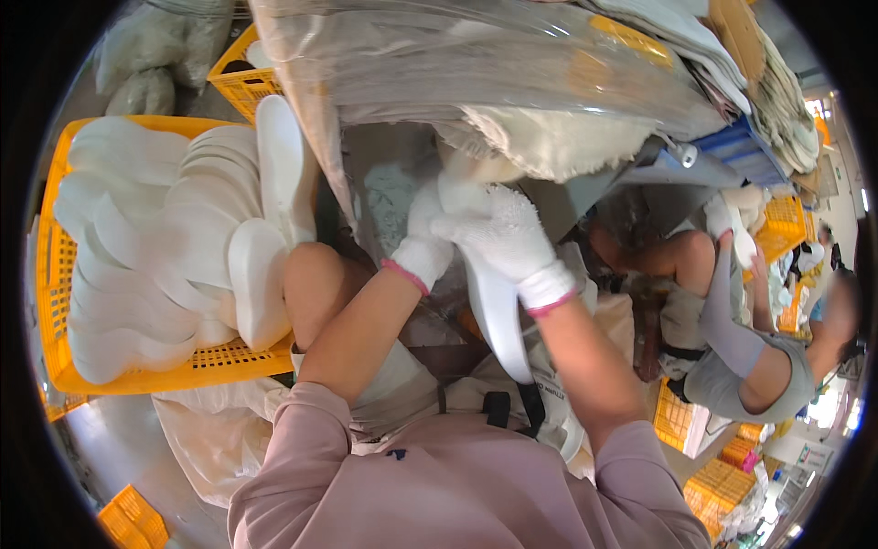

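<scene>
Both my hands wear white knit gloves with pink cuffs and meet in front of a draped machine. My right hand is closed on a long white shoe sole, whose narrow free end points down toward my lap. Close against it, my left hand is closed on the sole's upper part, though its fingers are partly hidden and smeared. Just above the hands is a pale, blurred part under frayed cream cloth. Whether the sole touches it, I cannot tell.
At my left, a yellow crate is heaped with white soles. Clear plastic sheeting hangs over the machine ahead. A co-worker sits at right, holding a white piece. More yellow crates stand beyond.
</scene>
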A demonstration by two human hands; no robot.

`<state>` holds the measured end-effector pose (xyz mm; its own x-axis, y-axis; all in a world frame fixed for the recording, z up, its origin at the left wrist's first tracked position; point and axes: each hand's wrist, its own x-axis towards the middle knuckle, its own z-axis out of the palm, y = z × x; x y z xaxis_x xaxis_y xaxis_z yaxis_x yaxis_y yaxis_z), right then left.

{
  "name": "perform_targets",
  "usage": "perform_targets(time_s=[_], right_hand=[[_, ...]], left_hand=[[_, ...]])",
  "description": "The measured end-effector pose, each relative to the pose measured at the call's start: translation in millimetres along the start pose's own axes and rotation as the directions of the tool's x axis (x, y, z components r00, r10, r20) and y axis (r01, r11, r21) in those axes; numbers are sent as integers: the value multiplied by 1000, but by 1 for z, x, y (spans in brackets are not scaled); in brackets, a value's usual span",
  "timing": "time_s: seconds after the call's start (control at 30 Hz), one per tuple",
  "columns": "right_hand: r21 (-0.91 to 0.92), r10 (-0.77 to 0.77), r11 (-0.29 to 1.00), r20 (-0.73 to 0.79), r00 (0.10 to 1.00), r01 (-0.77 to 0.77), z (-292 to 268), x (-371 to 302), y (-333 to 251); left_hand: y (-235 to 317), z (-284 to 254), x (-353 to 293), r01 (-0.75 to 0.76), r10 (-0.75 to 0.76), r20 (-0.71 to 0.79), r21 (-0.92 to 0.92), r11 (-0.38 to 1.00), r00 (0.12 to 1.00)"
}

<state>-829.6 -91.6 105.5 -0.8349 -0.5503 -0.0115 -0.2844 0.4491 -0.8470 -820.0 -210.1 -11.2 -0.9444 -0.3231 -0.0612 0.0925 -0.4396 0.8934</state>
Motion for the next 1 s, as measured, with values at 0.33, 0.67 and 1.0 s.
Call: perform_targets(time_s=[0.33,0.67,1.0], right_hand=[[-288,-47,955,83,995,69,-8,-118,-8],[-436,-290,791,351,891,429,-32,-87,-21],[571,408,719,115,906,-397,-42,-83,-33]], left_hand=[[-58,-9,0,-45,48,-47,79,996,998],[-41,-5,-2,605,-332,511,-723,334,793],[26,9,-3,255,-327,-248,-282,925,912]])
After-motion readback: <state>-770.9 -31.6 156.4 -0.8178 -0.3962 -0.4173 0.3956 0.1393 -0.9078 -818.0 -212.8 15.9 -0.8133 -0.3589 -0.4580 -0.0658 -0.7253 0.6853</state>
